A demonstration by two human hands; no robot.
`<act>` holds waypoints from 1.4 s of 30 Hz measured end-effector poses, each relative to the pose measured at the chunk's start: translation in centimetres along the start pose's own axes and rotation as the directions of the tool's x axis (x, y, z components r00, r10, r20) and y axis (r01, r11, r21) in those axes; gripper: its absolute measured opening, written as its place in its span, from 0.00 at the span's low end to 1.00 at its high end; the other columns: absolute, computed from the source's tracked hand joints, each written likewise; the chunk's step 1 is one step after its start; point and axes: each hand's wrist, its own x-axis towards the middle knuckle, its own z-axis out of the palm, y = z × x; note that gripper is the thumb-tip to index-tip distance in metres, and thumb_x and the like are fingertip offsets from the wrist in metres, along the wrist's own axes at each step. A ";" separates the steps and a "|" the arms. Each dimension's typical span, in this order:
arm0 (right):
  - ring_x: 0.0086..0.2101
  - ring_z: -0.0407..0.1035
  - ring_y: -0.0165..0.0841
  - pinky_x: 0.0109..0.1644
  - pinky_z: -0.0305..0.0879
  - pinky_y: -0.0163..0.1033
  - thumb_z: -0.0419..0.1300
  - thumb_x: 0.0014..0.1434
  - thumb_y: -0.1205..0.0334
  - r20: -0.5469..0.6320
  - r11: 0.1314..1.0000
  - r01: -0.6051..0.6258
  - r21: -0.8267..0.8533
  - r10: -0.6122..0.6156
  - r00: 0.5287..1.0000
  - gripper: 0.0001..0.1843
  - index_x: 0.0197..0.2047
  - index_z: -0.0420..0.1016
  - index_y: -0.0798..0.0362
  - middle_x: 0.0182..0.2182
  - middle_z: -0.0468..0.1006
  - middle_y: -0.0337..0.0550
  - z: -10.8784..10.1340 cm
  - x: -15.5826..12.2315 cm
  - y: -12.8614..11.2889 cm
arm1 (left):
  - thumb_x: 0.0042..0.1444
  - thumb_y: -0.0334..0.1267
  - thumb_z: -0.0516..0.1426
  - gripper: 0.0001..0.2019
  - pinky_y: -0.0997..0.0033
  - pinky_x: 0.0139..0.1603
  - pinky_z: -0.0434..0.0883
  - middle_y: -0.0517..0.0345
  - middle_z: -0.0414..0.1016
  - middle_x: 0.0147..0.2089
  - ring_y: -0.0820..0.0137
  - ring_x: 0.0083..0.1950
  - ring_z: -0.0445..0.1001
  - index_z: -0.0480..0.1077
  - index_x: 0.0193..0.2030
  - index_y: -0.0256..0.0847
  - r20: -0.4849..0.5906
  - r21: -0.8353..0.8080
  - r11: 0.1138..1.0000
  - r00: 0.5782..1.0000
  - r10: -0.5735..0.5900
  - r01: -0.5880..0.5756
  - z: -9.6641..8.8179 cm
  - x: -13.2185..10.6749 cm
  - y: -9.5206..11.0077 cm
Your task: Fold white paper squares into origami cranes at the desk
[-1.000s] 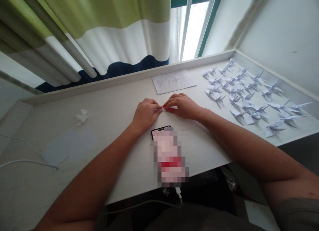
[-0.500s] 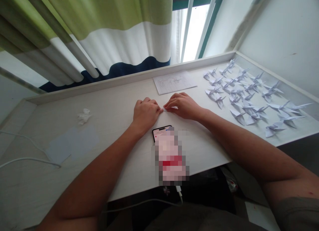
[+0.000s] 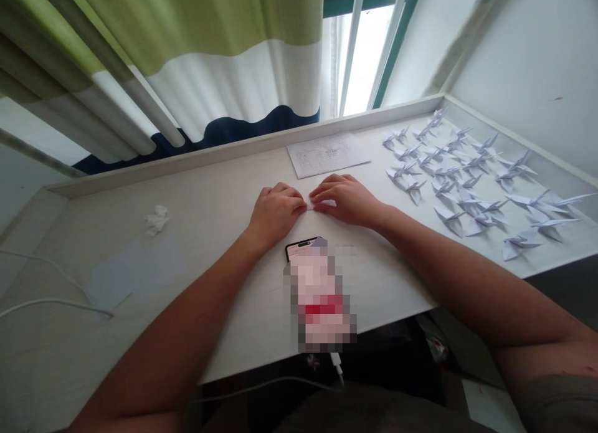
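My left hand [image 3: 275,210] and my right hand [image 3: 344,198] rest knuckles-up on the white desk [image 3: 224,202], fingertips meeting. Both pinch a small piece of folded white paper [image 3: 312,205], of which only a sliver shows between the fingers. A phone [image 3: 317,290] lies just in front of my hands, plugged into a white cable at its near end.
Several folded white paper cranes [image 3: 467,171] cover the desk's right side. A printed sheet [image 3: 328,153] lies behind my hands. At the left are a crumpled tissue [image 3: 156,220], pale blue paper sheets [image 3: 135,272] and a white cable [image 3: 47,303]. A striped curtain hangs behind.
My hands stay pinched on the paper with only slight finger shifts. The view has tilted a little.
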 end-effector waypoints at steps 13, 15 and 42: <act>0.56 0.74 0.46 0.61 0.66 0.55 0.65 0.69 0.59 0.011 0.994 0.020 0.108 -0.022 1.000 0.11 0.51 0.87 0.44 0.54 0.85 0.45 0.3 0.1 0.7 | 0.67 0.39 0.60 0.12 0.48 0.64 0.68 0.46 0.82 0.56 0.50 0.62 0.69 0.83 0.51 0.40 -0.022 -0.110 0.993 0.999 -0.034 0.031 0.8 0.0 -0.8; 0.56 0.74 0.46 0.62 0.66 0.55 0.65 0.68 0.58 0.003 0.990 0.037 0.133 -0.037 0.999 0.10 0.50 0.87 0.44 0.54 0.85 0.46 0.3 0.2 1.1 | 0.68 0.39 0.59 0.11 0.48 0.64 0.69 0.47 0.82 0.54 0.51 0.61 0.70 0.83 0.48 0.41 -0.023 -0.122 0.992 1.000 -0.016 0.013 0.7 0.1 -0.8; 0.36 0.77 0.34 0.45 0.72 0.43 0.69 0.62 0.52 -0.104 0.725 -0.078 0.684 0.203 0.974 0.13 0.38 0.87 0.53 0.34 0.87 0.44 -0.3 0.3 -0.6 | 0.54 0.49 0.71 0.18 0.60 0.50 0.78 0.47 0.87 0.41 0.59 0.44 0.85 0.81 0.44 0.37 0.057 -0.888 0.441 0.984 -0.167 0.127 1.1 0.3 -0.8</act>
